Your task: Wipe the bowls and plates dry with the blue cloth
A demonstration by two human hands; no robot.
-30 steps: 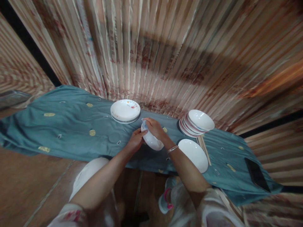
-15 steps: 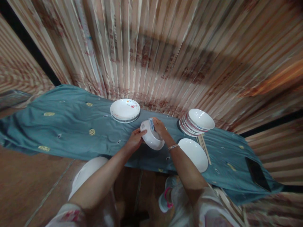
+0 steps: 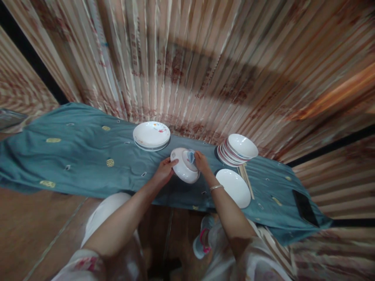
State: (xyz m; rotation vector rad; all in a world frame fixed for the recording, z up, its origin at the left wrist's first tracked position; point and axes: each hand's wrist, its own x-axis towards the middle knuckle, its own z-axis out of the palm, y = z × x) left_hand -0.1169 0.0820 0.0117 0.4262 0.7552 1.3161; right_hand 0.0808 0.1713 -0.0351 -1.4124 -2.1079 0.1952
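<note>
A white bowl (image 3: pixel 187 171) is tipped over above the middle of the table, its underside and foot ring facing me. My left hand (image 3: pixel 165 170) grips its left edge, thumb on the outside and fingers hidden beneath. At the bowl's upper right, my right hand (image 3: pixel 201 162) pinches a small pale blue-and-white piece (image 3: pixel 190 157) against the base; whether it is cloth or a label I cannot tell. Right of my right wrist lies a white plate (image 3: pixel 234 189). A stack of white plates with a flower print (image 3: pixel 151 134) stands to the upper left of the bowl.
Several bowls in a tilted stack (image 3: pixel 238 150) stand at the back right, with chopsticks (image 3: pixel 246 182) in front. A dark phone (image 3: pixel 305 207) lies near the right end of the teal tablecloth (image 3: pixel 88 160). A pleated curtain (image 3: pixel 181 70) hangs behind the table.
My right hand has shifted a little outward along the bowl's base, and more of the pale blue piece shows. The bowl's underside has turned more toward me. The view has moved slightly.
</note>
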